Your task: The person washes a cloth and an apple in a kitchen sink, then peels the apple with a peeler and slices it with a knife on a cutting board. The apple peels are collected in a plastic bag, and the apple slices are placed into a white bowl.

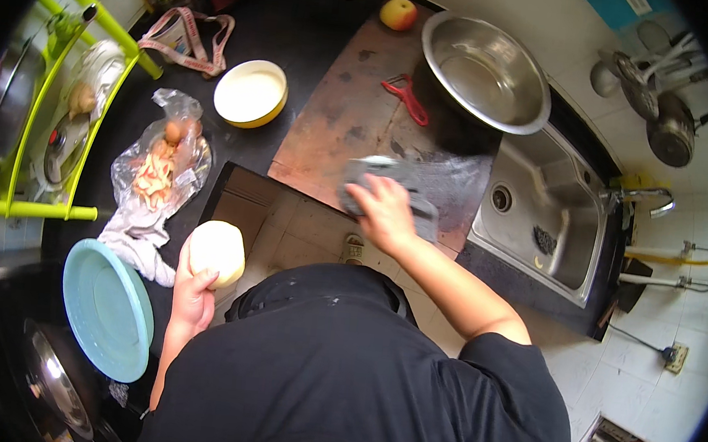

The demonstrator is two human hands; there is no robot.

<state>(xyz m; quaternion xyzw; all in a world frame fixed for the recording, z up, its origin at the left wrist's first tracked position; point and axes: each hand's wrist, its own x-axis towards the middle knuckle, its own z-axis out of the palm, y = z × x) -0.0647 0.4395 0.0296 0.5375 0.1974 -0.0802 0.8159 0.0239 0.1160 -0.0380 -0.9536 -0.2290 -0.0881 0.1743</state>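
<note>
Clamping peeled fruit (221, 253) in L grip (192, 295) nr blue basin (106, 309), resting R grip (387, 213) on grey cloth (424, 212), can't tell if clamped, w/ peeler (410, 104) + steel bowl (485, 72) crowding board (328, 126) beyond, sink (535, 174) at R

At the far side stands a wide steel basin (485, 74), its rim beside the sink (571, 261) on the right. A tap (642, 196) reaches over the sink's right edge; beyond it, ladles (605, 80) and a small dark pot (673, 135) hang on the wall. Far left, a yellow bowl (269, 118) sits near a pink-and-white strap (192, 34). A lime-green rack (35, 210) stands at the left. Near left, a pale blue basin (106, 309) touches a whitish cloth (135, 244).
</note>
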